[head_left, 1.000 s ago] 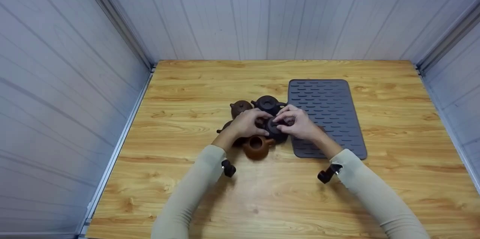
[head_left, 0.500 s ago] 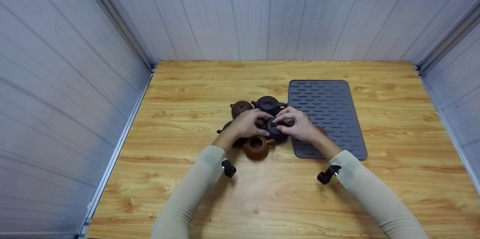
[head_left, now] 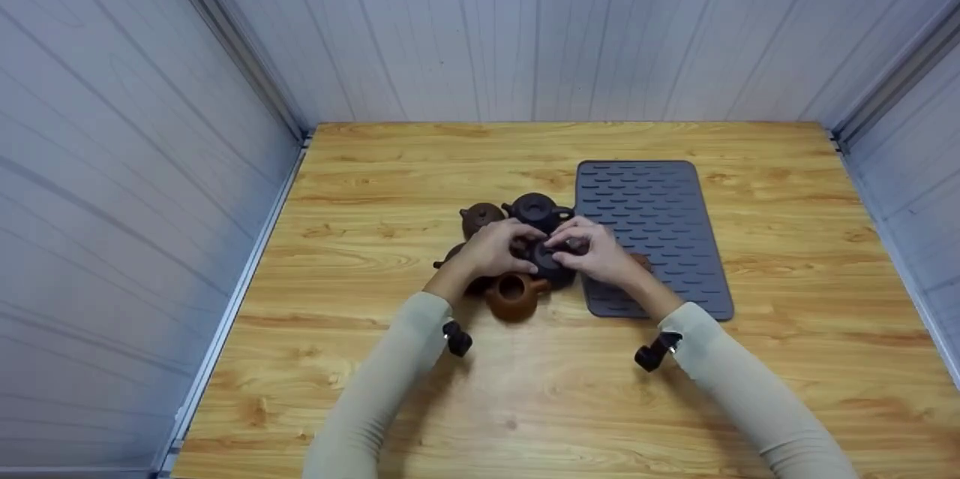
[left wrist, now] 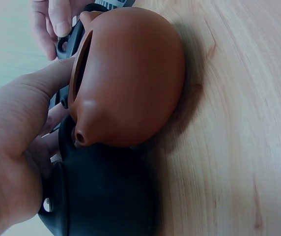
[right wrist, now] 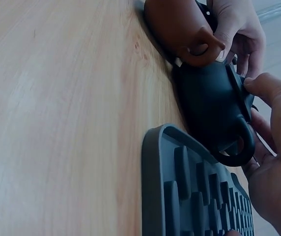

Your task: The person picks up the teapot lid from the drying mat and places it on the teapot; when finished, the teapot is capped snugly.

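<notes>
Both hands meet at a black teapot (right wrist: 204, 98) in the middle of the cluster. My left hand (head_left: 499, 246) curves its thumb and fingers round the spout side of this pot. Over its top, my right hand (head_left: 596, 250) pinches the lid (right wrist: 241, 91), the thumb on the lid's edge. The lid appears seated on the pot. Just in front stands an orange-brown teapot (head_left: 512, 306) without a lid, its opening showing. A dark teapot (left wrist: 106, 191) stands under my left wrist, mostly hidden in the head view.
Behind the hands stand another black teapot (head_left: 534, 209) and a small brown teapot (head_left: 480, 218). A grey ridged mat (head_left: 675, 201) lies to the right. On it is a small reddish-brown thing (head_left: 641, 261), partly hidden by my right wrist. Panels (head_left: 495, 28) enclose the wooden table.
</notes>
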Demonstrator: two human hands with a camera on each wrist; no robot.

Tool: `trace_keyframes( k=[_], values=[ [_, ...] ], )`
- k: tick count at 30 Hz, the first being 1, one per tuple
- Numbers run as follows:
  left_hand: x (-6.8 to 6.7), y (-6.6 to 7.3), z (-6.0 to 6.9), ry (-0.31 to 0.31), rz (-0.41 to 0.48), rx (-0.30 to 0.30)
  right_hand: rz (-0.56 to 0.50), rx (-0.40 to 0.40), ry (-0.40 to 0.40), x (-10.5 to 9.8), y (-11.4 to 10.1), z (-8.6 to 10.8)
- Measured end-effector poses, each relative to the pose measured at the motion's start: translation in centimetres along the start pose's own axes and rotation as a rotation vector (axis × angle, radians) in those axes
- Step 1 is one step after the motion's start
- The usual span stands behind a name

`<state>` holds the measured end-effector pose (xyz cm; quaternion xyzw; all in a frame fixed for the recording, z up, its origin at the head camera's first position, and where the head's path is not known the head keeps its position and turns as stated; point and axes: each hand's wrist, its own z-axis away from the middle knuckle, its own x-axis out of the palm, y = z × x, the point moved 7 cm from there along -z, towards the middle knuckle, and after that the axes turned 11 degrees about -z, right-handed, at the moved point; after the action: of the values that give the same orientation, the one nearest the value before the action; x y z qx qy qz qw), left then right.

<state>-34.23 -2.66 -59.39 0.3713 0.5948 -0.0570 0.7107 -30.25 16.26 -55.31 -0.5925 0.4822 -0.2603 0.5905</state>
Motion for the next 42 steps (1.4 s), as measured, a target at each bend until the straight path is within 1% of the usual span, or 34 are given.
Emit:
trace_keyframes(
  k=[3, 5, 8, 12, 16, 21, 25, 28, 31, 34, 35, 38, 41, 42],
  values=[
    [-0.1, 0.1, 0.0, -0.002, -0.014, 0.007, -0.007, 0.011, -0.01, 0.0, 0.0, -0.1],
    [-0.4, 0.3, 0.1, -0.002, -0.031, 0.01, -0.003, 0.016, -0.013, 0.1, 0.0, -0.1],
    [-1.9, 1.8, 0.9, -0.018, -0.028, -0.006, 0.002, 0.02, -0.017, 0.1, 0.0, -0.2],
    [-4.4, 3.9, 2.2, -0.016, 0.0, -0.065, 0.015, 0.023, -0.019, 0.1, 0.0, -0.3],
    [-5.5, 4.4, 3.1, 0.044, -0.013, -0.096, 0.023, 0.028, -0.019, 0.0, 0.0, -0.3],
    [-6.5, 4.5, 4.2, 0.139, -0.027, -0.085, 0.025, 0.034, -0.015, 0.0, 0.0, -0.3],
    [-7.0, 4.4, 5.4, 0.193, -0.016, -0.087, 0.026, 0.034, -0.015, 0.0, 0.1, -0.2],
    [-7.4, 4.4, 6.4, 0.248, -0.015, -0.087, 0.014, 0.026, -0.018, 0.1, 0.1, -0.3],
    [-7.6, 4.3, 7.3, 0.298, -0.01, -0.079, 0.006, 0.021, -0.02, 0.2, 0.0, -0.3],
    [-7.8, 4.1, 8.5, 0.351, 0.016, -0.056, 0.008, 0.021, -0.022, 0.3, 0.0, -0.2],
    [-7.0, 2.9, 8.4, 0.382, 0.029, -0.03, 0.011, 0.023, -0.022, 0.3, 0.0, -0.2],
    [-7.1, 2.7, 9.7, 0.44, 0.059, -0.007, 0.019, 0.027, -0.022, 0.3, -0.1, -0.2],
    [-7.0, 2.4, 10.8, 0.455, 0.073, -0.025, 0.02, 0.033, -0.021, 0.2, 0.0, -0.3],
    [-7.8, 3.5, 11.5, 0.439, 0.074, -0.052, 0.02, 0.035, -0.021, 0.2, 0.0, -0.3]
  ],
)
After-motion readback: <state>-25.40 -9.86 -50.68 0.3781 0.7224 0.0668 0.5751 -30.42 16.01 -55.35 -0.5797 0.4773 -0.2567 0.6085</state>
